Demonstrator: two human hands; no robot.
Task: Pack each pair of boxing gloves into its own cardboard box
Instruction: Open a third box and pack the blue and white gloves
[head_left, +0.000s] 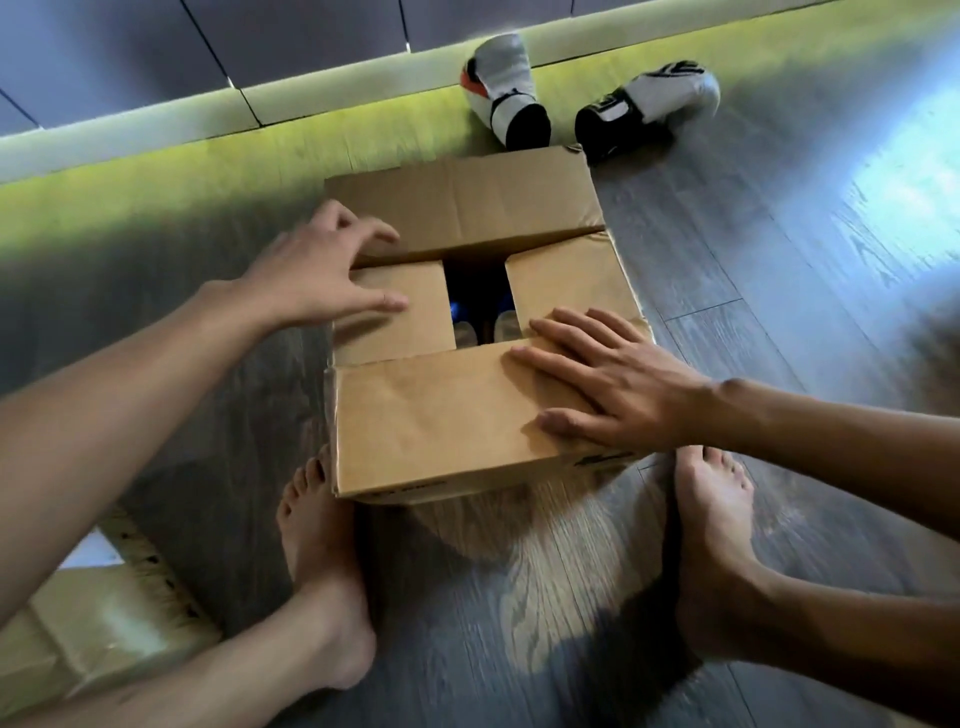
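The dark wooden floor (779, 270) fills most of the room, and a strip of yellow-green light runs along the far wall. On the floor, in the middle, stands the cardboard box (441, 421), between the two bare feet of the person who is sitting behind it. Its four top flaps are folded down almost flat, but a narrow dark gap stays open in the middle. At the near left corner lies a second piece of cardboard (93, 618), pale and partly out of sight. The right hand (608, 379) lies flat with straight fingers on the near flap, and its fingertips reach onto the small right flap; it grips nothing. The left hand (317, 275) is spread wide with fingers a little bent: the thumb rests on the small left flap and the fingers touch the edge of the far flap, holding nothing. The left foot (322, 561) touches the near left corner of the box, and the right foot (717, 545) is just beside the near right corner. Beyond the box, near the far wall, lie two white and black boxing gloves, the left glove (506, 88) and the right glove (654, 104), close together and outside the box. Inside the gap I see blue and pale shapes (483, 322), too dark to tell clearly.
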